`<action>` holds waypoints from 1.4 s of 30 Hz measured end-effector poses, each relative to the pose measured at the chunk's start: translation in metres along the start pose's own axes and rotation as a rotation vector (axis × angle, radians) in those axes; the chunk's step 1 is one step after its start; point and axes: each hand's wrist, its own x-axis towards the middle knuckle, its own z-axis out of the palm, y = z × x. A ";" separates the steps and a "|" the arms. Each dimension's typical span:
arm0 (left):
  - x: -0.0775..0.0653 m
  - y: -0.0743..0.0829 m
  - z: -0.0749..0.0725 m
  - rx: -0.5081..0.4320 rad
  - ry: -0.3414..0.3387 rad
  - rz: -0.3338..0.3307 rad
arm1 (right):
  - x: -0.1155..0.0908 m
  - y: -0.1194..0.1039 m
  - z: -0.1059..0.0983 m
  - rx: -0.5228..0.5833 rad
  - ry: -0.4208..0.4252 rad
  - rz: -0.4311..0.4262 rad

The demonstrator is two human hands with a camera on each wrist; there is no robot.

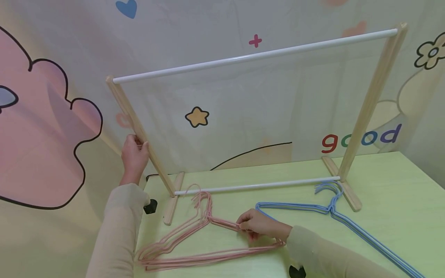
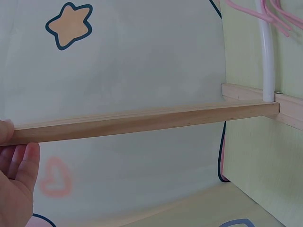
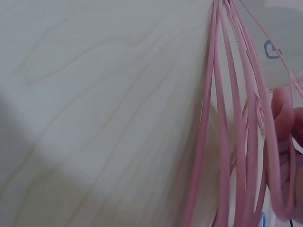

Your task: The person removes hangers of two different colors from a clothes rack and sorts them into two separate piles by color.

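My left hand (image 1: 135,158) grips the left wooden post (image 1: 158,168) of a small clothes rack partway up. The left wrist view shows thumb and fingers on opposite sides of that post (image 2: 142,122). A stack of pink hangers (image 1: 220,222) lies on the table at the rack's left front, hooks by the lower white bar (image 1: 257,187). My right hand (image 1: 260,224) pinches the right arm of a pink hanger in this stack. In the right wrist view, the fingers (image 3: 284,120) curl around one pink hanger (image 3: 290,177), slightly apart from the others.
Blue hangers (image 1: 332,210) lie stacked on the pale green table (image 1: 393,193), hooks near the rack's right foot (image 1: 351,197). The rack's upper white bar (image 1: 255,56) spans both posts. A patterned wall covering (image 1: 240,112) rises behind.
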 end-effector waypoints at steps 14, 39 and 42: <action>-0.001 0.003 0.000 -0.002 -0.005 0.003 | 0.002 -0.005 -0.003 -0.413 0.051 -0.115; 0.001 0.002 0.000 0.011 -0.017 -0.013 | -0.001 -0.007 -0.012 -0.766 0.079 -0.201; 0.001 -0.001 -0.001 0.017 -0.013 0.000 | -0.002 -0.008 -0.016 -0.747 0.073 -0.202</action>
